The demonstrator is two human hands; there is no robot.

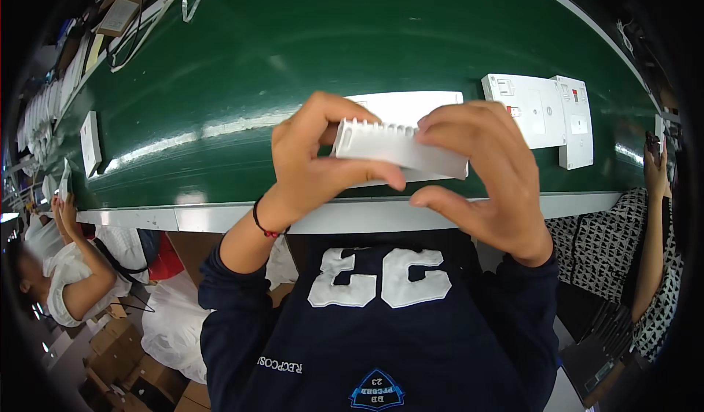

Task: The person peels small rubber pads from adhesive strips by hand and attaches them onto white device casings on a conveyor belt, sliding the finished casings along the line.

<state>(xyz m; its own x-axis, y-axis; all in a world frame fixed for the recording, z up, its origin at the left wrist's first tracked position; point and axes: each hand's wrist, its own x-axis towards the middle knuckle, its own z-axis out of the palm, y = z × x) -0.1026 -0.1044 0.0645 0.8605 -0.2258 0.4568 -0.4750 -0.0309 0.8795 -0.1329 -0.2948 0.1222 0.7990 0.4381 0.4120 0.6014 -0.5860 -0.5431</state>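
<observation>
A white plastic housing [396, 148], long and box-like with a row of small teeth along its upper edge, is raised above the near part of the green table. My left hand [308, 155] grips its left end, thumb along the near side and fingers behind. The fingertips of my right hand [499, 170] are at the upper edge on the right, while its thumb is spread away below the housing. Behind both hands lies another white panel [422, 100], partly covered by them.
White plastic units [534, 115] with small red parts lie on the table [308, 38] to the right. A slim white piece [90, 144] lies far left. Cables and boxes [121, 12] crowd the far left edge. Other people sit at both sides; one hand [655, 155] shows at right.
</observation>
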